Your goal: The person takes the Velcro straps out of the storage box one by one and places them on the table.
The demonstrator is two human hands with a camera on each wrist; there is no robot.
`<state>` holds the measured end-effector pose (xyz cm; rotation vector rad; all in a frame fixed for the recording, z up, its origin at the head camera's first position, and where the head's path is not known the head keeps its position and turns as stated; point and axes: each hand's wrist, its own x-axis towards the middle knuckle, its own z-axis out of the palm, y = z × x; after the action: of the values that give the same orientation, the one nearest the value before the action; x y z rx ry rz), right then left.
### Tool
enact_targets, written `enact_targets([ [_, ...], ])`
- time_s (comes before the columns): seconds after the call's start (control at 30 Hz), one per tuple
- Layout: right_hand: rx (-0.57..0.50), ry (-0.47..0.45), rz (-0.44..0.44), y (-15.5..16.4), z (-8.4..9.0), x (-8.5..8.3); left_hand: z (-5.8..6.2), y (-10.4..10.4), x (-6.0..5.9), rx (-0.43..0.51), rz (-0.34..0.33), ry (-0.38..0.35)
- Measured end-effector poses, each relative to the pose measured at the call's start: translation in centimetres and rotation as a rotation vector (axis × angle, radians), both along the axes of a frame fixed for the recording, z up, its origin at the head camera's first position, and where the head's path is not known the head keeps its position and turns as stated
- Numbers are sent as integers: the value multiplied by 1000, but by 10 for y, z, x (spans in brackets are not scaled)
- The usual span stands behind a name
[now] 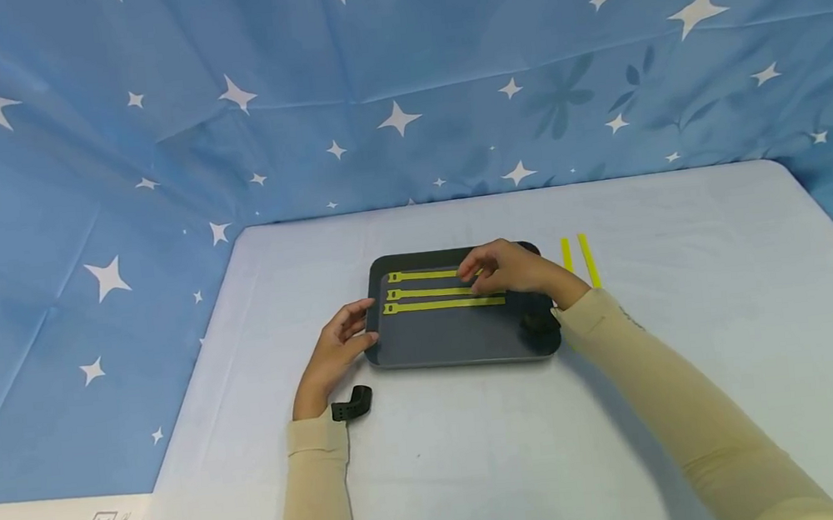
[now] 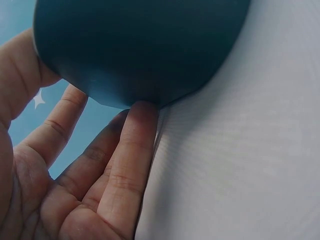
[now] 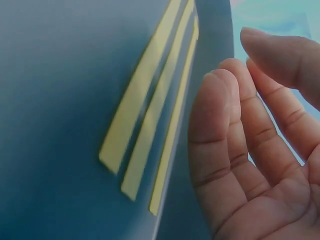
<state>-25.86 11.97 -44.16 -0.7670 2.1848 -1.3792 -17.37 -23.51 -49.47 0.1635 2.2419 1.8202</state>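
On the pale table [image 1: 480, 455], my left hand [image 1: 335, 351] steadies the smooth dark tray's [image 1: 463, 348] edge with loose fingers while my right hand [image 1: 508, 268] hovers open, holding nothing, over three flat yellow straps [image 1: 442, 291] laid in it, so I judge the next strap [image 1: 588, 260] needs a light pinch
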Motion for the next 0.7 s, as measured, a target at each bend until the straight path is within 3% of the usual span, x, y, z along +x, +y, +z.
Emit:
enact_targets([
  [0.43,119,-29,-28,-28,-18,-3,-2,-1,-3,8,-8,1],
  [0.7,219,76,-42,-36,-20,-1,-2,-2,-3,-3,-5,-1],
])
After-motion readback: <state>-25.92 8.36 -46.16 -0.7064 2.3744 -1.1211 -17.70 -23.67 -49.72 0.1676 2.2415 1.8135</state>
